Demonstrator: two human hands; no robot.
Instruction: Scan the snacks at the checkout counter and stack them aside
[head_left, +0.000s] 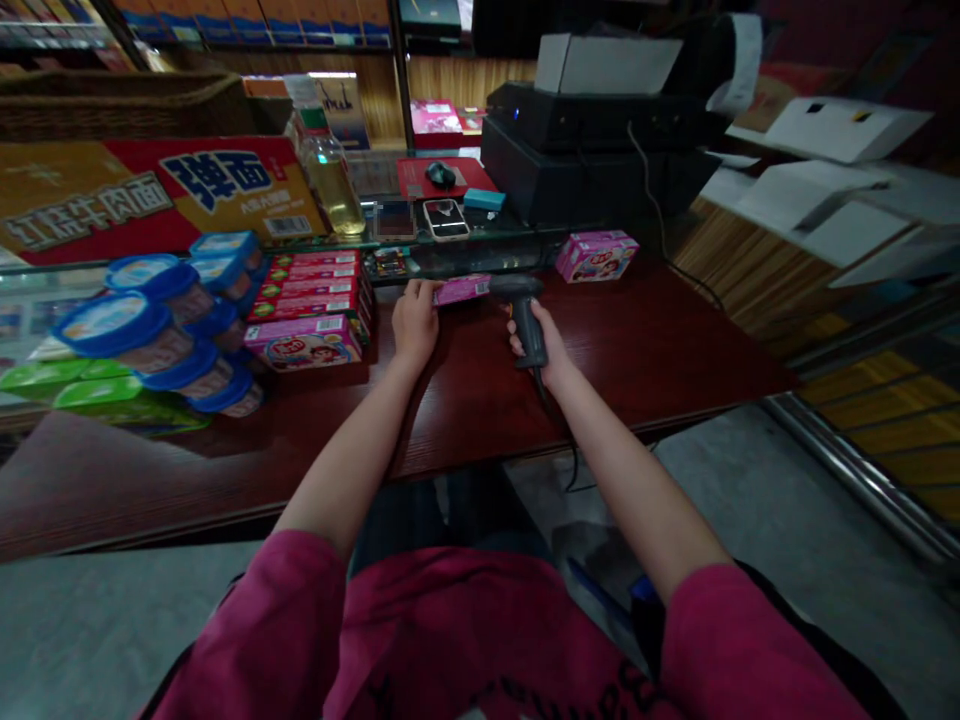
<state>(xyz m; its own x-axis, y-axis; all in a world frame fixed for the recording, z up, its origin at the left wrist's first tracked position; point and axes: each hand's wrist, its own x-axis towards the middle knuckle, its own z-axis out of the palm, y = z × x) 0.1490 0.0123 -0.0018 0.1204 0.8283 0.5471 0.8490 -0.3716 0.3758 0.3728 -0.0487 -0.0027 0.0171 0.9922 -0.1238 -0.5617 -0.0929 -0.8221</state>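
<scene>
My left hand (415, 322) is closed on a small pink box (463, 290), holding it just above the dark red counter (637, 350). My right hand (541, 347) grips the handle of a black barcode scanner (523, 305), whose head points at the end of that pink box. The scanner's cable hangs down off the counter's front edge. A second pink box (596, 255) lies further back to the right of the scanner.
A stack of pink and red boxes (311, 300) and blue-lidded tubs (161, 325) with green packs stand at the left. Behind are a large noodle carton (142, 195), a bottle (330, 175), a phone (446, 218) and a black printer (592, 140).
</scene>
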